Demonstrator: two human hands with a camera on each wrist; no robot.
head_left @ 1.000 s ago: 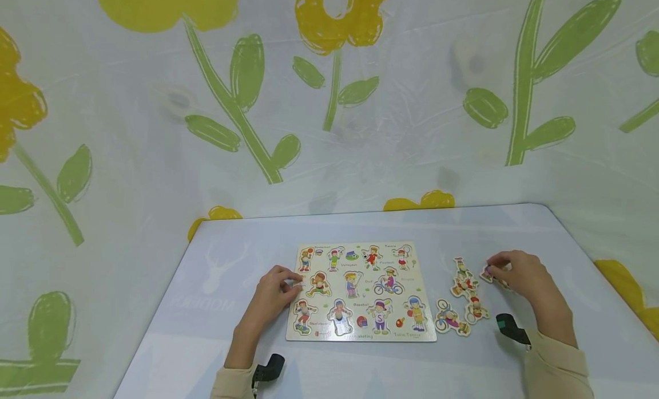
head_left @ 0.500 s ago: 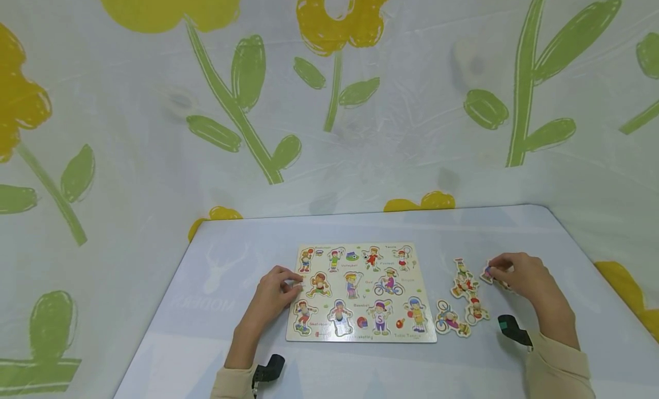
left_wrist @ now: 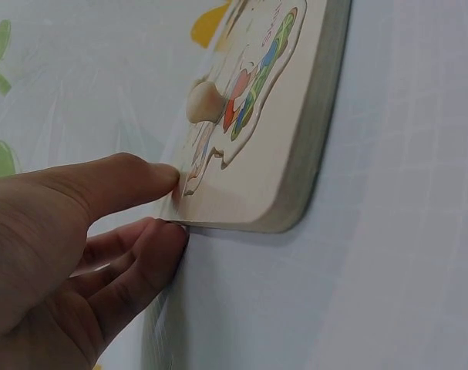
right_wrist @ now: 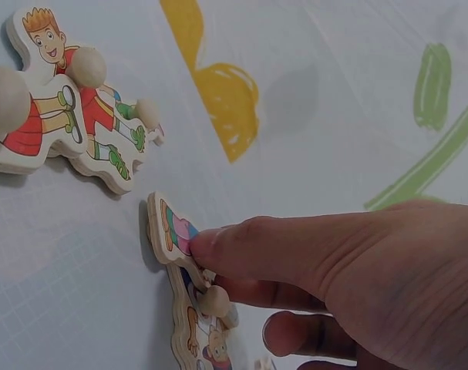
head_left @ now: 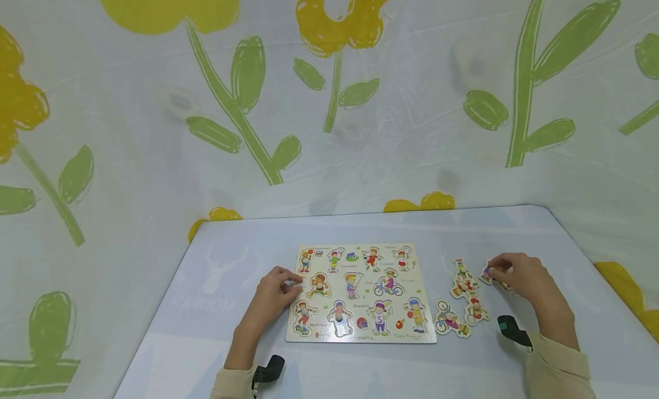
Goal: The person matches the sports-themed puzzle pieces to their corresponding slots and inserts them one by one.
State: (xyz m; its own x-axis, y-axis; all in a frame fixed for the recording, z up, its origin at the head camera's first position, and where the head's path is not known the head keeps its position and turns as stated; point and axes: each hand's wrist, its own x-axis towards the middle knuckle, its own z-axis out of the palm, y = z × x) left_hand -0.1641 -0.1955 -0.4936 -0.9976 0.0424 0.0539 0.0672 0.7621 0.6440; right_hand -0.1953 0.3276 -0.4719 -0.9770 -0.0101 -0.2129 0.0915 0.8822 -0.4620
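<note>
On the table, my left hand (head_left: 271, 293) rests at the left edge of a wooden puzzle board (head_left: 429, 333). In the left wrist view, its thumb lies on the board's top and the fingers press the edge, pinching it. To the right, my right hand (head_left: 520, 273) pinches a wooden puzzle piece (right_wrist: 172, 227) with a pink and blue figure. The right wrist view shows the thumb on it; the fingertip contact is partly hidden. Another knobbed piece (right_wrist: 183, 316) lies against it, beneath the hand. The board carries printed sports figures in outlined shapes, one with a knob near my left thumb.
Between board and right hand lie several loose knobbed pieces, among them a bicycle piece (head_left: 451, 319) near the board's right edge and a red-shirted figure (right_wrist: 99, 104). A flower-printed white curtain (head_left: 412, 130) hangs behind the white table (head_left: 231, 256).
</note>
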